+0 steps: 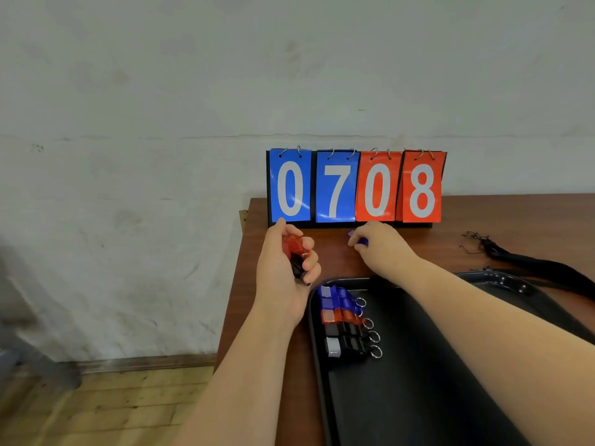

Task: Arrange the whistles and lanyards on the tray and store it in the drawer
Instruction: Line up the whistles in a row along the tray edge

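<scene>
A black tray (402, 397) lies on the brown table, with several whistles (346, 320) in blue, red and black lined up along its left side, key rings pointing right. My left hand (283, 268) is left of the tray's far corner, closed around a red whistle (293, 246) and a black whistle (297, 268). My right hand (380, 246) rests on the table beyond the tray, fingers closed on a blue whistle (359, 239), mostly hidden. Black lanyards (531, 265) lie in a bundle at the tray's far right.
A flip scoreboard (354, 188) reading 07 in blue and 08 in red stands at the table's back edge against the wall. The table's left edge (235, 300) drops to a wooden floor. No drawer is in view.
</scene>
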Demonstrator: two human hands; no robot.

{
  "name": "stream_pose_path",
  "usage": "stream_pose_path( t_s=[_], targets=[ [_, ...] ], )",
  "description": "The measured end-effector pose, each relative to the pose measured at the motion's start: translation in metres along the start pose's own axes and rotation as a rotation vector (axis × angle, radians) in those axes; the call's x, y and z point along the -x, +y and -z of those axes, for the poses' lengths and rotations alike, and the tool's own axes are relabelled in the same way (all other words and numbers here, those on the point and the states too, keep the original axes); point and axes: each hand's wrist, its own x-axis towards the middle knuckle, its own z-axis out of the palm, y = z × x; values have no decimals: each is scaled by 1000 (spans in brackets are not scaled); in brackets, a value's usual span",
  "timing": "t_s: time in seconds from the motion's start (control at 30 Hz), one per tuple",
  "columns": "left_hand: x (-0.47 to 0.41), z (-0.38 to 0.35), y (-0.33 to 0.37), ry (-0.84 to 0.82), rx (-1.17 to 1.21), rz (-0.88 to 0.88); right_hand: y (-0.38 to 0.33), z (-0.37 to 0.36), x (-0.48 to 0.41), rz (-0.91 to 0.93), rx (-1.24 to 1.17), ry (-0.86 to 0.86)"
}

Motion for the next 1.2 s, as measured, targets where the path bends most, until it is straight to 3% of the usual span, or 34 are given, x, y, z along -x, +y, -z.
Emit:
stream_pose_path(
  t_s=[0.2, 0.37, 0.5, 0.7, 0.83, 0.97, 1.2],
  targets=[
    [9, -4, 4, -42, -18, -53, -9, 24, 49, -55, -504, 81],
    [30, -19, 0, 59, -305, -162, -33, 63, 121, -93, -817, 64],
    [52, -38, 9, 139, -209, -274, -41, 73, 171, -218, -1136, -37],
    [111, -28, 11, 135, -251, -229, -45, 63, 217, -237, -1448, -13],
    [139, 0, -11, 198, -267, -127, -47, 39, 233, -215, -1369, 18],
    [145, 3, -20, 166, -404, -204, -46, 29, 236, -211, -1180, 66],
    [145, 2, -18, 263, -364, -226, -36, 29, 226, -106, -854, 48]
  ],
)
